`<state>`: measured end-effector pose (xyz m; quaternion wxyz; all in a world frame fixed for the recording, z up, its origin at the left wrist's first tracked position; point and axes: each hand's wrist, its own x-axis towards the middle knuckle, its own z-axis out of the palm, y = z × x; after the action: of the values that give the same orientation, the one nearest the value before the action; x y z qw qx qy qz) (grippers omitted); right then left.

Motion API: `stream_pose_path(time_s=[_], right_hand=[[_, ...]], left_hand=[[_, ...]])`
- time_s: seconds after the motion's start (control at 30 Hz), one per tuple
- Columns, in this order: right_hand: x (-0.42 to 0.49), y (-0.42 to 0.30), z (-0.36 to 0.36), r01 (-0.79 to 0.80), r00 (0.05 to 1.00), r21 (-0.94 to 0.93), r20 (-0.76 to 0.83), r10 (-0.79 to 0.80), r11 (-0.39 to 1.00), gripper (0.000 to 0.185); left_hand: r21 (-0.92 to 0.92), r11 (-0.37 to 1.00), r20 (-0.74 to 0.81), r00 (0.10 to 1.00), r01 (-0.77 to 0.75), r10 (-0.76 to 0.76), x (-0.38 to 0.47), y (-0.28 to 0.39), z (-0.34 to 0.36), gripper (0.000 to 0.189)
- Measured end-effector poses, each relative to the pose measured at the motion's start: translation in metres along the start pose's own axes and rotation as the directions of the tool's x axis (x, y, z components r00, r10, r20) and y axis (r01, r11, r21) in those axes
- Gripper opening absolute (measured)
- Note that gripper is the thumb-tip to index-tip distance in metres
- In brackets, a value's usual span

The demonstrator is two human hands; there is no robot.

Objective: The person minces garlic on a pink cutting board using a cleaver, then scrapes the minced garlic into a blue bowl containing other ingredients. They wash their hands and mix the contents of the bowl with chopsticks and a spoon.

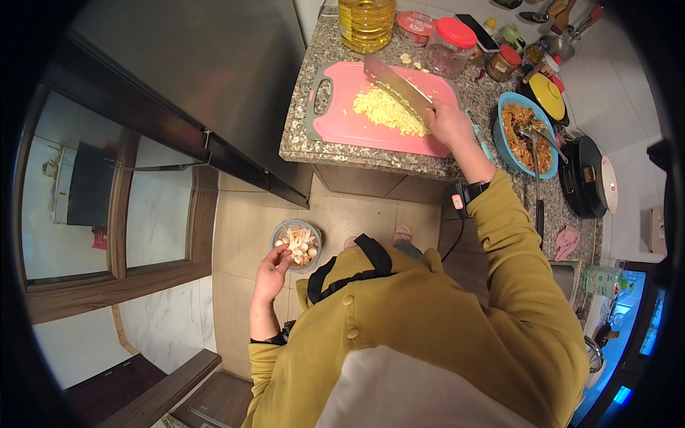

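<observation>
My right hand (451, 124) grips the handle of a broad cleaver (397, 85). Its blade slants over a pink cutting board (342, 125) on the counter. A heap of finely chopped pale-yellow pieces, apparently garlic (388, 111), lies beside and partly under the blade. My left hand (272, 275) hangs low on the other side, loosely curled with fingers apart, and nothing shows in it. From this angle its fingertips overlap the rim of a waste bin (319, 251) on the floor, which holds pale food scraps (299, 243). Several whole cloves (406, 60) lie behind the board.
On the right, a blue basin (500, 140) holds a reddish shredded mixture, with long-handled utensils. Behind the board stand an oil bottle (367, 24), a red-lidded jar (451, 51) and a spice jar (503, 63). A black pan (583, 176) sits farther right. A dark refrigerator (187, 80) borders the left.
</observation>
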<state>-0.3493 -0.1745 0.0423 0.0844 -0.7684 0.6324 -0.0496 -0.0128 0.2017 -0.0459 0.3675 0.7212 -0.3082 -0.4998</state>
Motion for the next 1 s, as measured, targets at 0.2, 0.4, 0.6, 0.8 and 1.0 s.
stream_pose_path(time_s=[0.2,0.4,0.6,0.8,1.0], right_hand=[[0.005,0.01,-0.001,0.033,0.999,0.012,-0.044,-0.032,0.999,0.029],[-0.001,0.014,0.0,0.007,0.998,0.008,-0.06,-0.007,1.0,0.03],[-0.01,0.033,-0.019,-0.112,0.982,0.199,-0.128,0.139,0.974,0.029],[-0.019,0.059,-0.026,-0.327,0.935,0.137,-0.101,0.341,0.935,0.036],[-0.025,0.072,-0.009,-0.427,0.894,0.172,-0.066,0.443,0.888,0.038]], left_hand=[[-0.021,1.0,0.037,0.999,-0.007,0.008,-0.001,0.006,0.004,0.038],[0.014,0.998,0.026,0.998,0.06,-0.06,0.003,0.017,0.008,0.036],[0.006,0.999,0.039,0.998,0.045,-0.045,0.007,0.019,0.008,0.035],[-0.05,0.998,0.078,0.997,0.025,-0.021,0.016,0.012,0.01,0.035],[-0.034,0.999,0.13,0.991,0.002,0.002,0.025,0.006,0.007,0.039]])
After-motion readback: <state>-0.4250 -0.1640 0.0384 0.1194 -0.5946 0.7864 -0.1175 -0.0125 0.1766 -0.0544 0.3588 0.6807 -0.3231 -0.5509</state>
